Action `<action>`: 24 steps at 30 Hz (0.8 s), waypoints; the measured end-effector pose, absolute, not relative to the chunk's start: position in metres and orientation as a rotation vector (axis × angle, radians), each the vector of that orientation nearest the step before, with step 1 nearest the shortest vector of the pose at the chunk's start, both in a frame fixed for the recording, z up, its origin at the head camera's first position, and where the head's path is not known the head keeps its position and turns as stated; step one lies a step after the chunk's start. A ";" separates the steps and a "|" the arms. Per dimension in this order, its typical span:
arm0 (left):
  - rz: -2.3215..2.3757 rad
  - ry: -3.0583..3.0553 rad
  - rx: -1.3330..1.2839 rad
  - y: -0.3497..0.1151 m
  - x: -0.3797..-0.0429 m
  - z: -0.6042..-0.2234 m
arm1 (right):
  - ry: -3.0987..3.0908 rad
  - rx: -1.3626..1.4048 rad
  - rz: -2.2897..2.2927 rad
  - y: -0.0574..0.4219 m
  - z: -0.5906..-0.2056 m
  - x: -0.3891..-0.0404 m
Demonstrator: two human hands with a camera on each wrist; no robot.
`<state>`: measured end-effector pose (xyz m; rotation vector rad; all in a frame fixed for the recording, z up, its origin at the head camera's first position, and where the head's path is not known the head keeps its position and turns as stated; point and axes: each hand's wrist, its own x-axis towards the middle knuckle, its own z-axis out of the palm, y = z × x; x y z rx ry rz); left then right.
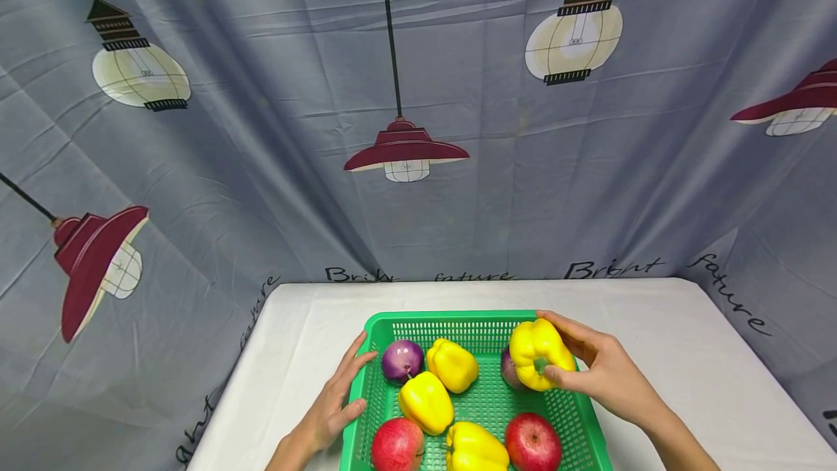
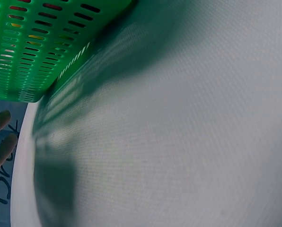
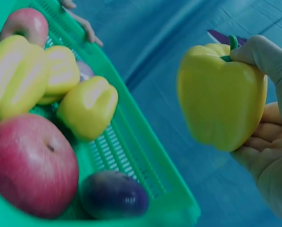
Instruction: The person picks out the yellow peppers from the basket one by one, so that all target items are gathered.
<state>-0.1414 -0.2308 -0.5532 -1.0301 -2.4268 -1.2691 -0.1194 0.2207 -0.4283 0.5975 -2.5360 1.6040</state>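
My right hand (image 1: pixel 604 369) grips a yellow bell pepper (image 1: pixel 539 351), thumb by the green stem, over the back right corner of a green basket (image 1: pixel 451 317). In the right wrist view this held pepper (image 3: pixel 221 99) is raised beside the basket's rim. At the basket's left side is my left hand (image 1: pixel 333 398), its fingers spread and fingertips right at the rim. Inside lie more yellow bell peppers (image 1: pixel 453 365), two red apples (image 1: pixel 532 442), and a purple onion (image 1: pixel 402 360) at the back left. Another purple onion (image 3: pixel 114 195) is partly hidden behind the held pepper in the head view.
The basket stands on a table with a white cloth (image 1: pixel 660 340). Behind the table hangs a grey-blue curtain (image 1: pixel 288 129) printed with lamps and lettering. The perforated basket wall (image 2: pixel 41 47) fills the upper left of the left wrist view.
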 end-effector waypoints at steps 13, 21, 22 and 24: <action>-1.273 -2.425 -1.021 -0.230 -0.141 -0.554 | -2.318 0.733 1.881 0.255 -0.455 -0.114; -1.275 -2.419 -1.025 -0.230 -0.140 -0.554 | -2.204 0.717 1.978 0.272 -0.469 -0.115; -1.273 -2.416 -1.025 -0.230 -0.140 -0.555 | -2.176 0.735 1.989 0.273 -0.471 -0.115; -1.267 -2.413 -1.024 -0.230 -0.141 -0.555 | -2.130 0.747 2.021 0.276 -0.474 -0.116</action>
